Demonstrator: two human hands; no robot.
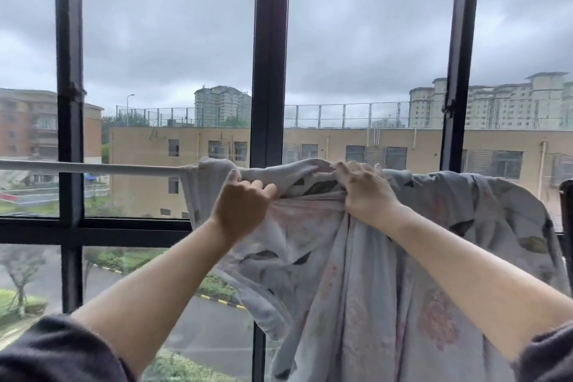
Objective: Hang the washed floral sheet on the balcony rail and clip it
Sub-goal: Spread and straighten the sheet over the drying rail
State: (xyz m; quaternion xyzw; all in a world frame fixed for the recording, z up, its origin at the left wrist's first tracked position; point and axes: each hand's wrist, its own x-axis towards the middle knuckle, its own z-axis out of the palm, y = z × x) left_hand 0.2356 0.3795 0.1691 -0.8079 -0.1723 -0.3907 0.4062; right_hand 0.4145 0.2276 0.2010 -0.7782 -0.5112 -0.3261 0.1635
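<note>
The floral sheet [356, 273] is draped over the white rail [93, 167], bunched thick along the top and falling in folds below both hands. The left hand [243, 200] has its grip pinched on a fold at the rail, thumb and curled fingers closed on the cloth. The right hand [364, 192], just beside it, has its grip clamped over a wad of sheet on top of the rail. Between the 2 grips the fabric is ridged and twisted. Left of the left grip a short tail covers the rail, then the rail runs bare.

My worry is that most of the cloth seems to hang on the near side. If either grip lets go before clipping, the sheet could slide off. A hard pull against the bunch could drag it crooked.

No clips are in view. The sheet's far side is hidden, and its lower edge is cut off. Behind it stands the dark window frame [269, 71].
</note>
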